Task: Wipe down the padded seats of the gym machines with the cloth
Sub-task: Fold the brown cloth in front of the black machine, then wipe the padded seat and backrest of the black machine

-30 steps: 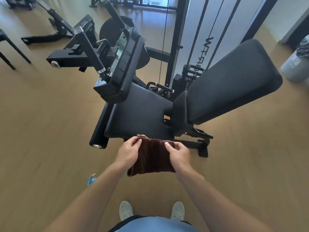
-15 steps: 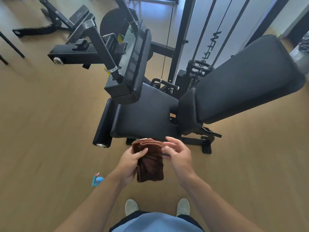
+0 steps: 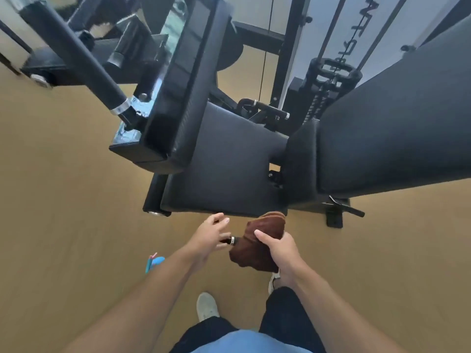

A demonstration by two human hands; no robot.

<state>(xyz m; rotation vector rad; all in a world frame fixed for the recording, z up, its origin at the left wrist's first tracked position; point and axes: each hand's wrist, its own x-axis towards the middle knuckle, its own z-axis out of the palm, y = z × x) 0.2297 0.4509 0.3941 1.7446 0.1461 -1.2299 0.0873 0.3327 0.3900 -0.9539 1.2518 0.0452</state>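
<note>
The folded brown cloth (image 3: 254, 242) is gripped in my right hand (image 3: 281, 248), just in front of the near edge of the black padded seat (image 3: 219, 171). My left hand (image 3: 210, 235) is beside the cloth with its fingers apart and nothing in its grasp. A short black handle with a silver ring (image 3: 230, 240) shows between my left fingers and the cloth. I cannot tell if the hand touches it. The big black back pad (image 3: 395, 123) slopes up to the right of the seat. A narrower black pad (image 3: 183, 85) hangs over the seat's left side.
A black bar (image 3: 84, 62) juts out at upper left from the overhanging pad. Cables and the weight-stack frame (image 3: 293, 47) rise behind the seat. A machine foot (image 3: 336, 217) sticks out on the wooden floor. A small blue and pink object (image 3: 154, 261) sits by my left forearm.
The cloth has passed from my left hand into my right hand, and my left hand has let go and spread. I have come closer to the machine.
</note>
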